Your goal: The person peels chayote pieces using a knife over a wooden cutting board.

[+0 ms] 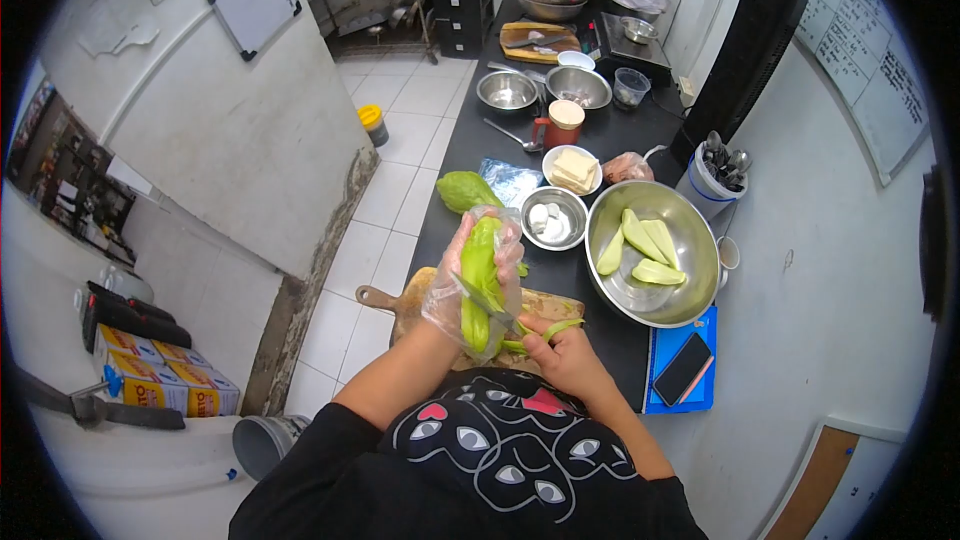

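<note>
My left hand, in a clear plastic glove, is closed around a light green chayote held upright above a wooden cutting board. My right hand grips a knife, its blade lying across the face of the chayote. A thin green strip of peel hangs by my right fingers. Just beyond my left hand, a whole green chayote lies on the dark counter. To the right, a large steel bowl holds several pale, peeled chayote pieces.
Close by are a small steel bowl with white pieces, a white bowl of pale blocks, and a red mug. A phone lies on a blue folder. A white utensil bucket stands by the wall.
</note>
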Demonstrator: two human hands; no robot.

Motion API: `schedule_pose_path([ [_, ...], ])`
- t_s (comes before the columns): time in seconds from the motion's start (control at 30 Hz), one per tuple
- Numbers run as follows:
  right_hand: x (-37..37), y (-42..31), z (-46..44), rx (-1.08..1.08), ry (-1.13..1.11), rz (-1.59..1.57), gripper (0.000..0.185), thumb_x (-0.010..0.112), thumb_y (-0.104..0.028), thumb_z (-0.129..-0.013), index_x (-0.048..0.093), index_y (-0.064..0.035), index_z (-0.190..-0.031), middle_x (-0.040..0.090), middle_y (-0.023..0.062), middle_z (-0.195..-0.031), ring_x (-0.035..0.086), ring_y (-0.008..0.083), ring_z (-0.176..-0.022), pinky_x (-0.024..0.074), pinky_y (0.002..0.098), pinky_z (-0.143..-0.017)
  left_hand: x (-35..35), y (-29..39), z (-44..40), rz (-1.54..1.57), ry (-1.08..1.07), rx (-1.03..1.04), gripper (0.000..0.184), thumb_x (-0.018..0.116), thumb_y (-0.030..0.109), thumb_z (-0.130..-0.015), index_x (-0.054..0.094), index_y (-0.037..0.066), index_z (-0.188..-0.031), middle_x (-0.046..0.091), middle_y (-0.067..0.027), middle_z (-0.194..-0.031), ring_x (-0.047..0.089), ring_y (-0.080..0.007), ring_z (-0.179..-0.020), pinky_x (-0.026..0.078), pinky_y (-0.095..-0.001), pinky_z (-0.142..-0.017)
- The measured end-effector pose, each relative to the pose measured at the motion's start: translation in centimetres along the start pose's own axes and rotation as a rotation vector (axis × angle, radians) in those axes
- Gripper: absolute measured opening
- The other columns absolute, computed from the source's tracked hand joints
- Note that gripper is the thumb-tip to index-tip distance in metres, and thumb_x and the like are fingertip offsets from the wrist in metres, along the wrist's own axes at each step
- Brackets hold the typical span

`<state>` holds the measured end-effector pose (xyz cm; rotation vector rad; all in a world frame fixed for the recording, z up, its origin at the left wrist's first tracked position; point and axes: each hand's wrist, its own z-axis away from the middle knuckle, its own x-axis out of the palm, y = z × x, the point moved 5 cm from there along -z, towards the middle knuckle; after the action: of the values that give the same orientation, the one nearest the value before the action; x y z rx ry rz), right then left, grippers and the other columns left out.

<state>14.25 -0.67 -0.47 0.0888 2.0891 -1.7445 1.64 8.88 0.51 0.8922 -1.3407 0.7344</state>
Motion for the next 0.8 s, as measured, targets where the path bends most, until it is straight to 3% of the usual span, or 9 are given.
schedule_pose_path([
  [0.07,0.5,0.8,0.2,0.338,-0.251,-0.342,0.046,0.047,-0.046,-0.092,0.059,-0.0097,-0.117,0.063,0.0064,-0.077,0.059,0.0151,-0.066,0.0463,0.0284,-0.058,0.2,-0.1,0.0,0.043,0.003,0.012,0.027,0.044,0.041,-0.094,0.050,0.016,-0.103,0.048,-0.0098,-0.088,0.043,-0.0160,-0.061,0.040,-0.0250,-0.047],
  [0.13,0.5,0.4,0.6,0.527,-0.384,-0.554,0.044,0.044,-0.043,-0.095,0.057,-0.0093,-0.119,0.058,0.0017,-0.071,0.052,0.0086,-0.059,0.0416,0.0230,-0.054,1.0,-0.2,0.1,0.091,-0.006,0.027,0.026,0.044,0.039,-0.094,0.050,0.016,-0.103,0.048,-0.0097,-0.089,0.045,-0.0167,-0.062,0.041,-0.0255,-0.047],
  [0.2,0.3,0.1,0.6,0.564,-0.399,-0.638,0.041,0.043,-0.041,-0.096,0.056,-0.0098,-0.120,0.051,-0.0015,-0.067,0.044,0.0043,-0.055,0.0363,0.0187,-0.051,0.8,0.0,0.3,0.057,-0.022,0.041,0.024,0.044,0.037,-0.095,0.049,0.015,-0.105,0.049,-0.0096,-0.091,0.047,-0.0175,-0.066,0.043,-0.0266,-0.051],
  [0.3,0.4,1.6,0.3,0.514,-0.213,-0.440,0.039,0.047,-0.037,-0.095,0.057,-0.0079,-0.119,0.061,0.0042,-0.076,0.057,0.0115,-0.064,0.0447,0.0245,-0.059,0.3,0.3,0.3,0.078,0.036,0.088,0.021,0.045,0.031,-0.095,0.050,0.015,-0.108,0.050,-0.0094,-0.094,0.050,-0.0185,-0.072,0.046,-0.0287,-0.058],
  [0.4,-0.7,0.5,0.0,0.033,0.001,0.017,0.037,0.054,-0.035,-0.091,0.059,-0.0083,-0.117,0.066,0.0128,-0.090,0.064,0.0228,-0.081,0.0486,0.0317,-0.072,-0.4,1.1,0.0,0.157,0.000,0.075,0.020,0.047,0.025,-0.093,0.051,0.015,-0.110,0.051,-0.0092,-0.096,0.050,-0.0186,-0.075,0.047,-0.0299,-0.065],
  [0.5,-1.3,-1.5,0.6,0.054,-0.140,0.011,0.040,0.059,-0.035,-0.085,0.060,-0.0087,-0.115,0.064,0.0190,-0.103,0.062,0.0319,-0.097,0.0470,0.0361,-0.083,-0.3,2.1,-0.3,0.190,-0.115,0.105,0.019,0.048,0.020,-0.092,0.052,0.014,-0.110,0.051,-0.0090,-0.096,0.050,-0.0183,-0.074,0.046,-0.0294,-0.065],
  [0.8,-1.0,-0.7,0.8,0.087,-0.110,0.144,0.043,0.059,-0.044,-0.083,0.060,-0.0146,-0.115,0.064,0.0197,-0.098,0.061,0.0363,-0.095,0.0482,0.0396,-0.081,0.1,2.6,-0.6,0.028,-0.207,0.206,0.019,0.045,0.023,-0.094,0.051,0.013,-0.110,0.048,-0.0084,-0.091,0.046,-0.0150,-0.063,0.042,-0.0255,-0.052],
])
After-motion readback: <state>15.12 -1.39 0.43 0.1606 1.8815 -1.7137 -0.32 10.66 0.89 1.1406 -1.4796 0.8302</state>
